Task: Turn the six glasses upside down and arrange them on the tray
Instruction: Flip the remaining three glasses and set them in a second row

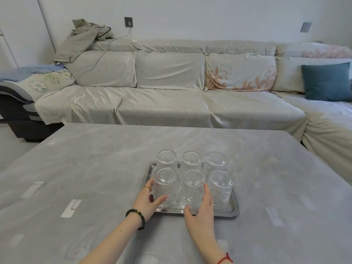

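Several clear ribbed glasses stand upside down in two rows of three on a shiny metal tray point(234, 210) on the grey table. My left hand point(146, 201) wraps around the front left glass point(165, 184), thumb in front and fingers on its left side. My right hand point(200, 214) curves around the front middle glass point(193, 187), thumb low in front and fingers up its right side, next to the front right glass point(221, 187). The back row glasses point(191, 161) stand untouched.
The grey marbled table point(95, 168) extends wide on all sides of the tray. Behind it runs a covered sofa point(162, 103) with a blue cushion point(326, 81) at the right and a jacket point(82, 37) on its back at the left.
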`<state>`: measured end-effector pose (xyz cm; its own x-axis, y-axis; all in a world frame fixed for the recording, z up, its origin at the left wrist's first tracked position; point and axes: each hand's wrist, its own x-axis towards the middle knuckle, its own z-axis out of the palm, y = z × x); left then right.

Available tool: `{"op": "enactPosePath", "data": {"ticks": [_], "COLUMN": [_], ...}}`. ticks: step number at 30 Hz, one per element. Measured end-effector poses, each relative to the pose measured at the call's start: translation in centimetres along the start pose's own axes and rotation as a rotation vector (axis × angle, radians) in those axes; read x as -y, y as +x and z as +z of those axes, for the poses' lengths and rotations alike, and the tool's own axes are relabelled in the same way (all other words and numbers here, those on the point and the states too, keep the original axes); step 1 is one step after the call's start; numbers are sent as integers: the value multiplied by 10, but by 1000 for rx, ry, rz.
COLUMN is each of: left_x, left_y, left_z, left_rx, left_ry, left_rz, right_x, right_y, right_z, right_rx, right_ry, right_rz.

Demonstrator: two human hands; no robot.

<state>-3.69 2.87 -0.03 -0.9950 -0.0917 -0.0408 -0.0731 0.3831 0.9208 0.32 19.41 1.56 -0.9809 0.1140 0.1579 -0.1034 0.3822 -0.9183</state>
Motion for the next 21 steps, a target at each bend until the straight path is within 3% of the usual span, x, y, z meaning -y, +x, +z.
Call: {"op": "enactPosePath", "data": {"ticks": [5,13,19,21], "left_x": [0,3,-4,-13], "left_y": [0,-1,1,8], "left_z": [0,-12,-26,-28], "left_rx": [3,-17,-14,-56], "left_ry": [38,137,29,-73], "left_rz": [24,58,118,109], "right_x": [3,7,3,-5], "right_y": [4,6,11,21], "right_z": [8,11,-30,-48], "right_rx": [-3,-11,-330,-367], "right_ry": [45,57,73,31], "right_rz": [107,105,-112,-86]}}
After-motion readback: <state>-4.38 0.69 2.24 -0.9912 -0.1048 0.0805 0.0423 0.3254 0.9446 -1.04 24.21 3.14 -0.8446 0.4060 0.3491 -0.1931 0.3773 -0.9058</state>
